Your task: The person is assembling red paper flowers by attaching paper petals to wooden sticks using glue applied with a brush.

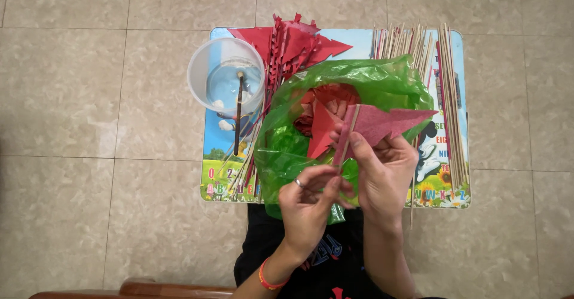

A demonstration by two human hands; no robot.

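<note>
Two hands meet over the middle of the small counter (218, 95), just above a crumpled green plastic bag (382, 81). The right hand (385, 176) grips a red paper flag (382, 122) with a swallow-tailed end, thumb pressed across the paper near its inner edge. The left hand (308, 200), a ring on one finger, pinches the lower part of a thin wooden stick (347, 137) that lies along that edge of the flag. Both are closed on what they hold.

Judging from this, the paper is being fixed to the stick. To do it well, the stick should stay straight along the paper's edge while the thumb holds the paper flat against it.

Finished red flags on sticks (287, 48) lie fanned at the counter's far side, bare sticks (445, 95) at the right edge. At the left stands a clear plastic cup (226, 75) with a brush-like stick resting in it.
</note>
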